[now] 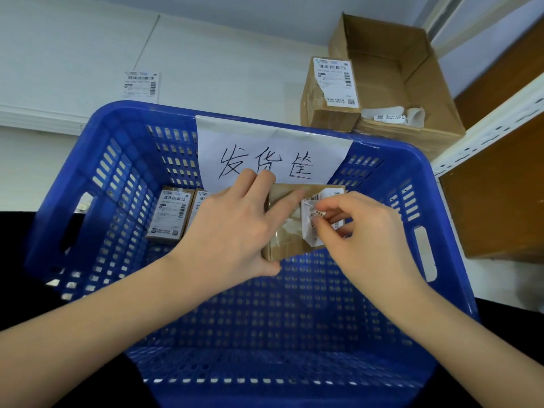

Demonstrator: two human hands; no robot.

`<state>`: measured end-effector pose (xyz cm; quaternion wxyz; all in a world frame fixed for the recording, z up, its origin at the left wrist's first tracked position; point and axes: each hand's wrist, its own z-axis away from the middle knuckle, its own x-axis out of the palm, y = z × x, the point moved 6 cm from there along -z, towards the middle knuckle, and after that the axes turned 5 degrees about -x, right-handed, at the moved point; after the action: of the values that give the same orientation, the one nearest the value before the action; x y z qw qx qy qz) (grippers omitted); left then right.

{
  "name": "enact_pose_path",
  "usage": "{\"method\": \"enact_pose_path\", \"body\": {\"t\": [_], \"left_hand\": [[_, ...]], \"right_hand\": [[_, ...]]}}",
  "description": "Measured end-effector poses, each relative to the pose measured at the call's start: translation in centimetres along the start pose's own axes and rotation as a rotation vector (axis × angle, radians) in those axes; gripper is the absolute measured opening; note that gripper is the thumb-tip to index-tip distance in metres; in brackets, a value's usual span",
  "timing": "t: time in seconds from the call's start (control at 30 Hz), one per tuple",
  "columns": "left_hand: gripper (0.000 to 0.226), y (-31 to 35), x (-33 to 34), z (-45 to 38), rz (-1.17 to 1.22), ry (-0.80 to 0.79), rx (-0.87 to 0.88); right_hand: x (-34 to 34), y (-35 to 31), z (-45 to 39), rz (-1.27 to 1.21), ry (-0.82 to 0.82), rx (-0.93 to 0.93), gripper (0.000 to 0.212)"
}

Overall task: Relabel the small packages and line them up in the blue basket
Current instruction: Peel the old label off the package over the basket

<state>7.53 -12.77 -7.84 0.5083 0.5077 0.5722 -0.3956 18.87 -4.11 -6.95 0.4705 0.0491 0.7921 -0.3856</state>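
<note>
Head view looks down into the blue basket (382,160), which fills most of the frame; its near rim is cut off at the bottom edge. Left hand (232,228) grips a small brown package (287,201) held above the basket floor, fingers curled over its far edge and thumb under the near corner — much of the box is hidden behind that hand. Right hand (362,228) pinches a crumpled white label (309,228) partly lifted off the package's top face; the print on it is too creased to read.

Against the far wall of the basket lie two labelled packages side by side: one (170,213) fully visible, the second (200,201) mostly covered by the left hand. A white paper sign (270,142) with handwritten characters hangs over the far rim.

Beyond the basket stands another labelled box (329,95) beside an open cardboard carton (418,83), and a loose label (141,85) is stuck on the white surface.
</note>
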Motion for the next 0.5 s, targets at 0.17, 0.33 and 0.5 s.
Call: {"method": "enact_pose_path", "body": {"t": [0.17,0.33,0.5], "left_hand": [[0.098,0.3,-0.4,0.0,-0.033,0.028,0.009],[0.097,0.5,-0.4,0.1,-0.039,0.011,-0.006],[0.095,0.1,-0.5,0.1,-0.039,-0.011,-0.031]], "right_hand": [[-0.4,1.0,0.0,-0.187,0.051,0.199,0.034],[0.4,-1.4,0.2,0.207,0.064,-0.189,0.006],[-0.1,-1.0,0.0,0.071,0.008,-0.200,0.016]]}}
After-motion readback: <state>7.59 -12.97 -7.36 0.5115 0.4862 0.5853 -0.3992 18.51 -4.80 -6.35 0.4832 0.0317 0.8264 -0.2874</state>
